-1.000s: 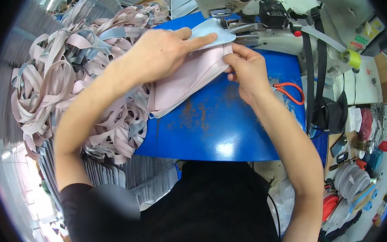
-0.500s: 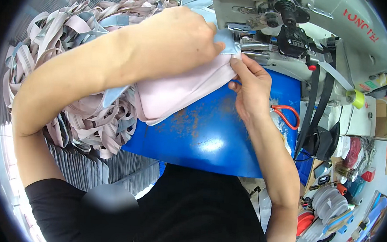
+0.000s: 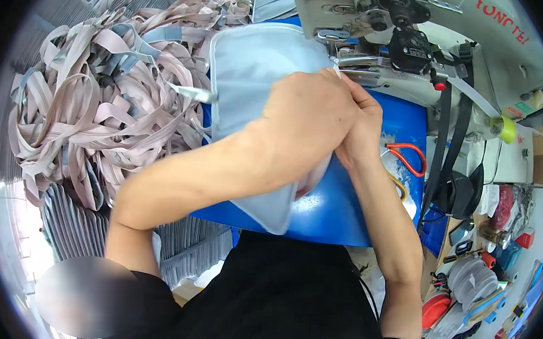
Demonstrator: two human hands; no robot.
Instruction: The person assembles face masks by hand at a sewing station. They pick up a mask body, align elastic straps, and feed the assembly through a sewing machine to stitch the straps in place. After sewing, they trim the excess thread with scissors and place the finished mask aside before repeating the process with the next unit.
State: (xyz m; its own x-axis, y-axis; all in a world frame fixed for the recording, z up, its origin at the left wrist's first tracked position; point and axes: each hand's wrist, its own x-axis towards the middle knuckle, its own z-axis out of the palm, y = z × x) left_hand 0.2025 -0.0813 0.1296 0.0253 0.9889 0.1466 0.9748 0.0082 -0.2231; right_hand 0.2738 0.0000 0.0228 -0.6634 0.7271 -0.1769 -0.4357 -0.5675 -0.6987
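A pale blue fabric piece [image 3: 243, 68] with a stitched edge and rounded corners lies beside the head of a sewing machine [image 3: 409, 50]. A bit of pink fabric [image 3: 311, 179] shows under its near side. My left hand [image 3: 312, 119] is curled over the fabric's right edge, its fingertips mostly hidden beneath it. Just right of it, my right hand [image 3: 365, 116] pinches the same edge close to the presser foot [image 3: 333, 40]. The two hands overlap, with the left in front.
A blue work surface [image 3: 334, 217] lies below the fabric. Red-handled scissors [image 3: 409, 158] rest at its right. Left is a tangled heap of pink and grey zipper strips [image 3: 114, 104], above stacked grey pieces [image 3: 72, 219]. Thread cones and tools crowd the right side, near a white spool stack [image 3: 467, 278].
The fabric has been turned, so its blue face now lies upward instead of the pink one. My left hand has moved down and right, meeting my right hand, which stays near the machine.
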